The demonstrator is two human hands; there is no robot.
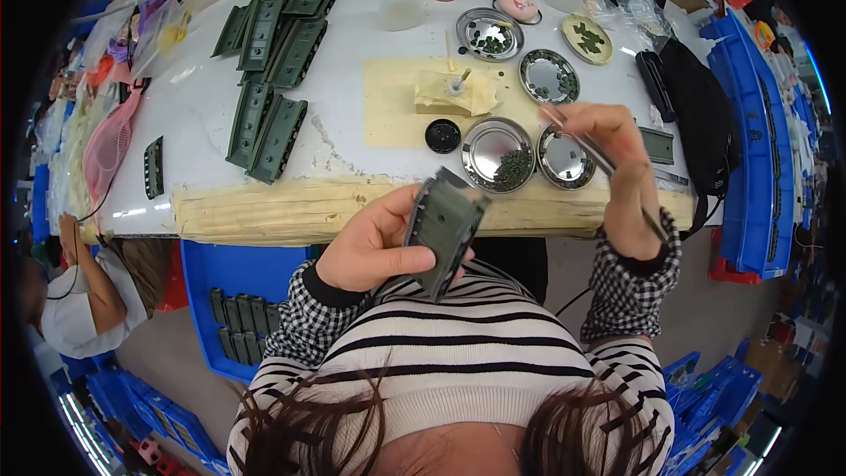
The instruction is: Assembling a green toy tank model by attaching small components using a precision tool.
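My left hand (363, 251) grips a dark green toy tank hull (445, 229) in front of my chest, beyond the table's front edge. The hull is tilted, and a row of wheels or track shows along its side. In my right hand (627, 167) is a pair of metal tweezers (597, 157), pinched by the fingers, with the tips toward the upper left. Whether the tips carry a part is too small to tell. Below those tips sits a shallow metal dish (555, 166) with a few small green parts. Beside it, another metal dish (483, 145) contains a heap of tiny green pieces.
Several green hulls (286, 53) lie stacked at the back left, and a narrow green piece (154, 167) lies apart. A block wrapped in yellow tape (441, 92) holds a small pot. A black bag (701, 106) lies right. A blue tray (207, 278) with hulls stands below left.
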